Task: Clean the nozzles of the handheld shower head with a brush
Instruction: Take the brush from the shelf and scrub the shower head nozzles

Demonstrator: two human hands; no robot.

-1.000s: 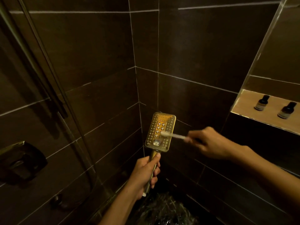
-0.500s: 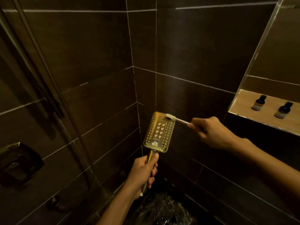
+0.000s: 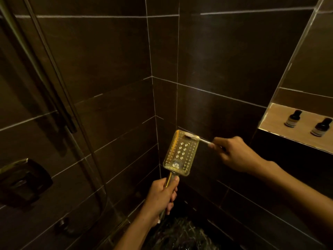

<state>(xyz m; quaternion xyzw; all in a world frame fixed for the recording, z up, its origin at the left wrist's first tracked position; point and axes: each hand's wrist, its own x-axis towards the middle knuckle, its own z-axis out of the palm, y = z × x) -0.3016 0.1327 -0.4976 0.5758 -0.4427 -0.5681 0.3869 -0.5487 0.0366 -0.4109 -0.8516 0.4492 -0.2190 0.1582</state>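
Golden shower head (image 3: 181, 153) above left grip (image 3: 162, 197)

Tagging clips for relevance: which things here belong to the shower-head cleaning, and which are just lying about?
In the job: shower head, gripped by the left hand; brush, held by the right hand, bristles at the head's top edge.
Lying about: dark bottle and second dark bottle on the niche shelf; wall fitting.

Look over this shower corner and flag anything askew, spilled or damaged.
Nothing stands out. The left hand grips the shower head by its handle, the right hand holds the brush against its top edge, and two dark bottles stand upright on the niche shelf. Dim light hides fine damage.
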